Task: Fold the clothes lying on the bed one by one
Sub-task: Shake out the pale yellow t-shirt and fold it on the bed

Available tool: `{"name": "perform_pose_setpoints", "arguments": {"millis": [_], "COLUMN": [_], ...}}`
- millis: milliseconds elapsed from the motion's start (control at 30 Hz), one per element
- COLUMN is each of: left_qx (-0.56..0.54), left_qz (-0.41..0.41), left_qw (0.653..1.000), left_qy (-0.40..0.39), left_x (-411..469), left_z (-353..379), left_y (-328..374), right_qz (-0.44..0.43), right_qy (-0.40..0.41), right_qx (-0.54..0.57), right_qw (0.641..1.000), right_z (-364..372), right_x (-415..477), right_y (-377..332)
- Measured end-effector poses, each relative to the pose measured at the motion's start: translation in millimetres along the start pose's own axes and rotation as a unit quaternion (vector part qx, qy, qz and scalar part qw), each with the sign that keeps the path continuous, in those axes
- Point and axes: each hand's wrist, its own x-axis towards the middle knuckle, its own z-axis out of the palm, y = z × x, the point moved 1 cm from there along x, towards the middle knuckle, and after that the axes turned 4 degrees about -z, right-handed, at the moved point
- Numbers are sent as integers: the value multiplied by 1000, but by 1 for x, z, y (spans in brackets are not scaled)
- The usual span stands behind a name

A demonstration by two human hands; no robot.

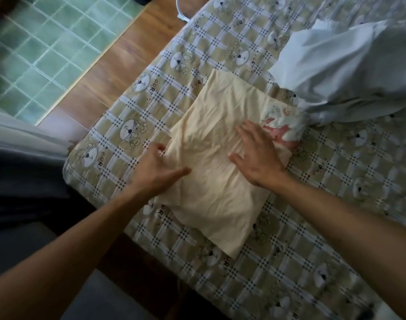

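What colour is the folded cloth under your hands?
Pale creamy yellow garment, with a pink-and-white print at one corner; the head view shows it.

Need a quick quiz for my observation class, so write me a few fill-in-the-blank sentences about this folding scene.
1. The right hand lies ____ on the cream garment, fingers spread.
2. The left hand holds that garment's edge, with its ____ lying on top of the cloth.
3. The checked bedsheet is printed with cartoon ____.
4. The floor tiles beside the bed are ____.

Missing words: flat; thumb; bears; green.
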Motion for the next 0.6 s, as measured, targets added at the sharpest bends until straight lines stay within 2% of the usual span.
{"name": "perform_pose_setpoints", "arguments": {"millis": [67, 133, 233, 333, 367, 433, 467, 533, 600], "left_qx": [82, 123, 72, 146, 172, 153, 124, 64, 82], "left_qz": [66, 95, 57, 5, 21, 100, 134, 152, 169], "left_qw": [993, 986, 995, 987, 980, 973, 975, 986, 982], "left_qy": [43, 53, 38, 73, 102, 142, 128, 29, -27], "left_x": [-5, -1, 20, 36, 41, 47, 49, 51, 52], "left_z": [13, 19, 2, -28, -33, -35, -31, -16, 2], "left_y": [1, -2, -19, -27, -26, -12, 0, 24, 41], "right_qz": [3, 14, 42, 127, 162, 210, 226, 246, 245], "right_qy": [-9, -3, 25, 59, 74, 144, 192, 248, 219], "right_qx": [-43, -54, -68, -58, -38, 42, 97, 214, 286], "right_qw": [999, 998, 997, 988, 983, 966, 950, 912, 900], "right_z": [15, 24, 31, 34, 36, 40, 41, 44, 43], "right_x": [-12, -21, -34, -49, -54, -62, -66, -75, -81], "right_y": [8, 12, 24, 38, 39, 33, 28, 19, 13]}}
